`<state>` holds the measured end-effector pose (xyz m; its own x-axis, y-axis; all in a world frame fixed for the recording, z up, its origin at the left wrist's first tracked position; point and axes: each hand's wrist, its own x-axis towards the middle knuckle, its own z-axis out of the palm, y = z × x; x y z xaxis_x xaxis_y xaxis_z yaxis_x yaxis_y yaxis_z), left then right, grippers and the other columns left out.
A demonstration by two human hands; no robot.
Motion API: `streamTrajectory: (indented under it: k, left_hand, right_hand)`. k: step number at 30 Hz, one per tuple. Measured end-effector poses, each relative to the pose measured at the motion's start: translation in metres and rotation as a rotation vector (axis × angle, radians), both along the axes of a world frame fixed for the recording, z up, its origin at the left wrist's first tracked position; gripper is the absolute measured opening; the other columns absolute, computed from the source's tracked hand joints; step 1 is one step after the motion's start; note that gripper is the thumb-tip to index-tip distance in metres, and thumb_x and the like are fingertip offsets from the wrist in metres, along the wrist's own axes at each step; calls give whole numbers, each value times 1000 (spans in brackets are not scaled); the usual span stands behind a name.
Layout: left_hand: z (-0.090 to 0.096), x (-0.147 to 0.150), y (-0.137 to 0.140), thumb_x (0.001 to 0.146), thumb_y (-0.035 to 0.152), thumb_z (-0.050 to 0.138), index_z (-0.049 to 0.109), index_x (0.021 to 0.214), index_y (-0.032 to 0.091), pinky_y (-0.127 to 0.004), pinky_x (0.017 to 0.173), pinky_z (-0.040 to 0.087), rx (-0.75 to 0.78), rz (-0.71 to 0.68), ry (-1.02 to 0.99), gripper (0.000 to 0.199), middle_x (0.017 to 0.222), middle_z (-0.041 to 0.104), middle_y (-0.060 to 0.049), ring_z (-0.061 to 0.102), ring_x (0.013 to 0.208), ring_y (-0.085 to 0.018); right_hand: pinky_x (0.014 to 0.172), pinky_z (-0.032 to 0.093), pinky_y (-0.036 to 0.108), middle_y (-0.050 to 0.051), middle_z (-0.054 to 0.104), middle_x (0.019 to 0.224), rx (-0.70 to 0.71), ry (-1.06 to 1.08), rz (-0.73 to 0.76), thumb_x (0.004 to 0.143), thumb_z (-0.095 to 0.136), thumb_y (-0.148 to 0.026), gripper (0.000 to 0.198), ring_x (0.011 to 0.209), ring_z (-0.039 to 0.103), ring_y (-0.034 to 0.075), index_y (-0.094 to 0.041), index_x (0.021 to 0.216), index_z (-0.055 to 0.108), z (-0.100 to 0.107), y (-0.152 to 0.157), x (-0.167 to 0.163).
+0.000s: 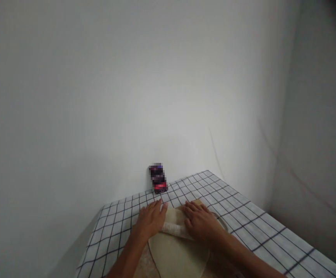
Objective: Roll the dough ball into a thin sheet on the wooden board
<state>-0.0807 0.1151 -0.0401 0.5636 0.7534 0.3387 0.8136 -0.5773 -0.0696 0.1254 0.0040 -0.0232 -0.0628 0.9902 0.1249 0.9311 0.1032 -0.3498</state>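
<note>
A pale sheet of rolled-out dough point(179, 256) spreads over a floury brown board point(143, 264) at the bottom of the view. Across the dough lies a whitish rolling pin point(174, 229), its ends covered by my hands. My left hand point(150, 218) rests over the pin's left end, fingers stretched forward. On the right end lies my right hand point(201, 221), flat, its fingers also reaching forward past the pin. Neither hand is wrapped round it. Part of the dough shows beyond the pin, between the hands.
A white tablecloth with dark checks point(257, 231) covers the table. At the back, an upright phone-like object point(158, 178), its front blurred out, leans on the white wall point(168, 96). A thin curved rim point(223, 222) shows beside my right hand.
</note>
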Motion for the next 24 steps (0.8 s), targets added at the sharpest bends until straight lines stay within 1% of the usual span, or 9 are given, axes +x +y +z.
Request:
streamTrajectory:
  k: [3, 6, 8, 11, 14, 17, 20, 24]
  left_hand:
    - [-11, -8, -4, 106, 34, 37, 63, 139, 25, -54, 108, 52, -6, -22, -22, 43, 142, 67, -12, 64, 130, -29]
    - [-17, -20, -20, 106, 26, 33, 62, 139, 23, -56, 114, 47, 15, -65, -34, 44, 147, 62, -11, 58, 136, -29]
    - [-20, -27, -31, 106, 23, 31, 59, 143, 23, -56, 117, 44, 59, -79, -66, 46, 148, 62, -10, 56, 139, -27]
    - [-22, -33, -44, 107, 26, 30, 54, 147, 22, -57, 119, 43, 127, -60, -146, 47, 146, 64, -9, 56, 139, -26]
    - [-21, -39, -59, 107, 26, 30, 50, 151, 22, -56, 119, 43, 130, -44, -182, 48, 150, 60, -9, 52, 143, -26]
    - [-19, -49, -84, 108, 25, 30, 36, 159, 22, -55, 121, 41, 123, -65, -189, 52, 158, 51, -8, 42, 150, -25]
    - [-17, -59, -116, 108, 24, 31, 22, 164, 24, -52, 123, 40, 143, -83, -201, 57, 164, 42, -6, 33, 154, -23]
    - [-16, -67, -160, 108, 25, 33, 10, 166, 26, -51, 117, 49, 178, -49, -195, 63, 166, 39, -6, 32, 155, -26]
  right_hand:
    - [123, 26, 60, 14, 45, 161, -3, -19, 2, 98, 39, -30, 56, 151, 37, 31, -17, 151, 53, 2, -5, -2]
    - [123, 29, 59, 13, 47, 160, 3, -52, 31, 100, 37, -32, 56, 150, 39, 30, -17, 151, 52, 2, -11, -4]
    - [122, 31, 58, 12, 48, 160, 10, -68, 45, 101, 36, -33, 56, 149, 41, 31, -18, 152, 52, 0, -16, -6]
    - [121, 31, 58, 11, 47, 160, 27, -75, 34, 101, 36, -34, 55, 149, 41, 31, -19, 152, 52, -3, -23, -10]
    - [121, 31, 58, 10, 48, 160, 32, -72, 19, 102, 36, -34, 53, 149, 41, 32, -21, 151, 53, -3, -30, -14]
    - [121, 32, 57, 11, 48, 159, 8, -79, -8, 103, 36, -34, 52, 149, 41, 32, -20, 150, 54, 0, -37, -19]
    - [120, 34, 54, 14, 50, 157, 30, -83, -17, 104, 37, -34, 50, 147, 44, 32, -17, 147, 56, 3, -44, -22]
    - [119, 37, 51, 13, 54, 154, 63, -77, 0, 107, 34, -36, 48, 145, 48, 31, -18, 143, 60, 6, -60, -24]
